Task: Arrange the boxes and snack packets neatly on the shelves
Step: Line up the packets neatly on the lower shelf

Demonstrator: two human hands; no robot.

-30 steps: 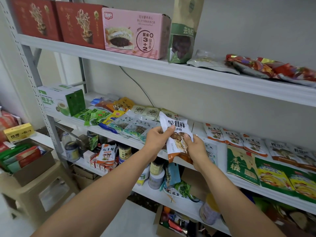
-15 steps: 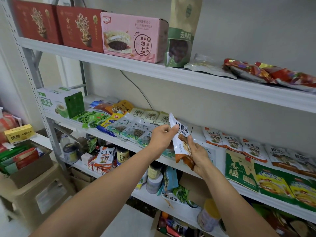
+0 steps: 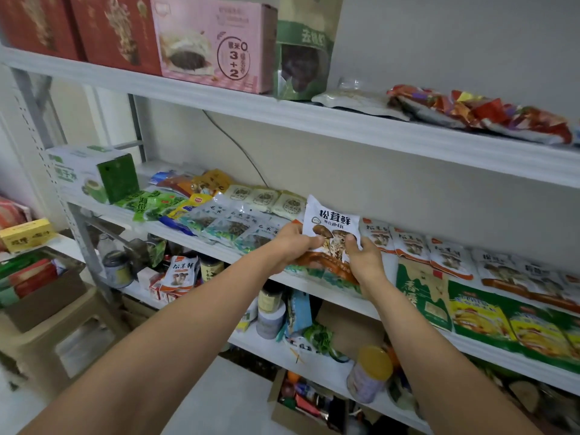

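A white mushroom seasoning packet with an orange bottom is held over the middle shelf. My left hand grips its left side and my right hand pinches its right side. The packet faces me, tilted slightly back. To its right lies a row of matching white mushroom packets. Clear green-printed packets lie to its left. A pink box and two red boxes stand on the top shelf.
A green-and-white box stands at the middle shelf's left end. Green and yellow packets lie at the front right. Jars and cans crowd the lower shelf. A cardboard box sits on a stool at left.
The packet has turned from edge-on to face me and has moved right and slightly further over the shelf, with both hands still holding it.
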